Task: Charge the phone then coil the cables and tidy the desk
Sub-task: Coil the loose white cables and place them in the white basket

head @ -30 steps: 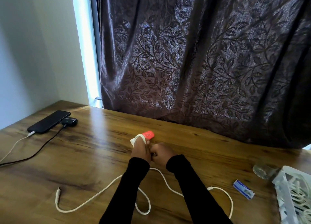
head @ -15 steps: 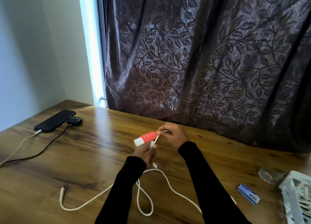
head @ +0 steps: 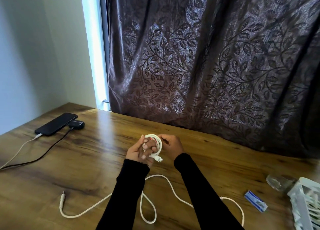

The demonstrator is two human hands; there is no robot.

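Above the middle of the wooden desk (head: 97, 160), my left hand (head: 138, 152) holds a small white cable coil (head: 156, 145) wound round a red item, of which only a sliver shows. My right hand (head: 172, 144) pinches the coil's right side. One plug end sticks out below the coil. A second, loose white cable (head: 162, 179) lies in loops on the desk under my forearms. At the far left a black phone (head: 56, 124) lies flat with a white cable (head: 20, 149) plugged into it.
A small black case (head: 77, 124) with a black cable (head: 45, 152) sits beside the phone. At the right are a blue-and-white packet (head: 256, 203), a clear glass (head: 278, 182) and a white basket (head: 306, 205) holding white cables. A dark leaf-patterned curtain (head: 207, 65) hangs behind the desk.
The white cable has gone from a first loop over the red item to a wound coil covering it. My right hand circled round it and now pinches the coil.
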